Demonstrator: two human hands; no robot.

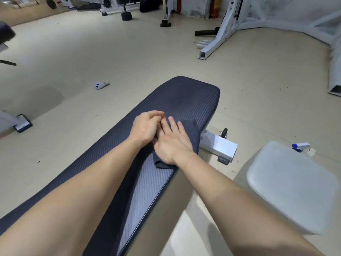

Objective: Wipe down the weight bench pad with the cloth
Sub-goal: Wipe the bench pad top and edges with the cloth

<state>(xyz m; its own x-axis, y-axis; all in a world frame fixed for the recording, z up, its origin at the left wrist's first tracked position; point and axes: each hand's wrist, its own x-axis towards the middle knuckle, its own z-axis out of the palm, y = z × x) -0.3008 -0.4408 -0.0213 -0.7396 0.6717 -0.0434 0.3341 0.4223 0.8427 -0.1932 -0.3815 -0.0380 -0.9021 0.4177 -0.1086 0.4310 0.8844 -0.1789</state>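
Observation:
A long dark navy bench pad (184, 97) with a ribbed texture runs from the lower left to the middle of the view. A dark folded cloth (192, 131) lies on its right side, near the edge. My right hand (171, 143) rests flat on the cloth, fingers spread and pressing it onto the pad. My left hand (145, 126) sits just left of it, touching the right fingers, with its own fingers curled in. Whether the left fingers pinch the cloth is hidden.
The bench's white steel foot (219, 146) sticks out to the right below the pad. A pale translucent container (289, 185) and a spray bottle (302, 147) stand on the floor at right. A small white gadget (100, 85) lies on the beige floor at left; white machine frames (217, 39) stand behind.

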